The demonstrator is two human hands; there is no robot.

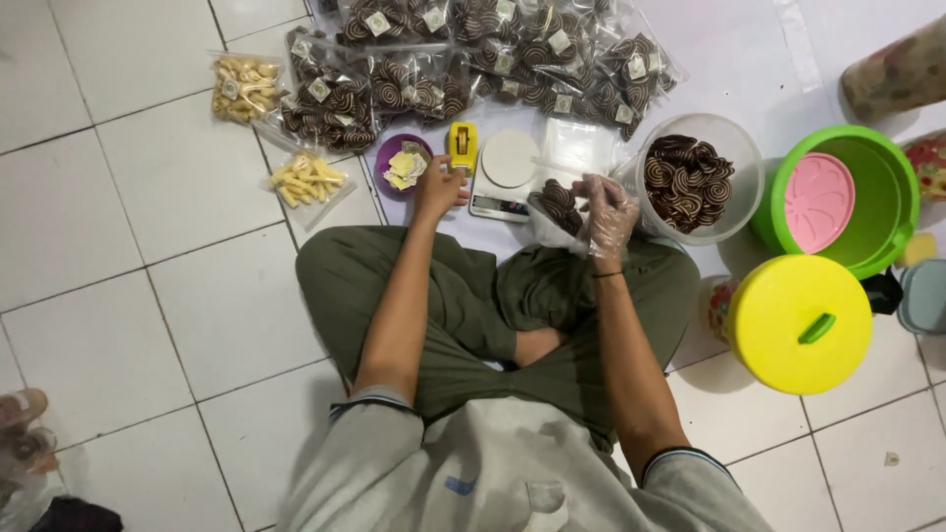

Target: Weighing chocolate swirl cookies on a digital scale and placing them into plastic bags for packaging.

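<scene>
My right hand (607, 211), in a thin clear plastic glove, grips a clear bag of brown spiral cookies (555, 204) just in front of a small white kitchen scale (505, 173). My left hand (437, 186) is bare and reaches to a purple bowl (386, 157) holding small yellowish paper labels, fingers pinched at its edge; whether it holds a label I cannot tell. A yellow tape dispenser (461, 144) stands between the bowl and the scale. A clear tub of spiral cookies (695, 177) sits right of my gloved hand.
Several packed bags of spiral cookies (473, 59) lie beyond the scale. Two bags of pale cookies (307, 181) lie at the left. A green bucket with a pink lid inside (867, 202) and a yellow-lidded bucket (798, 320) stand at the right. I sit cross-legged on white tiles.
</scene>
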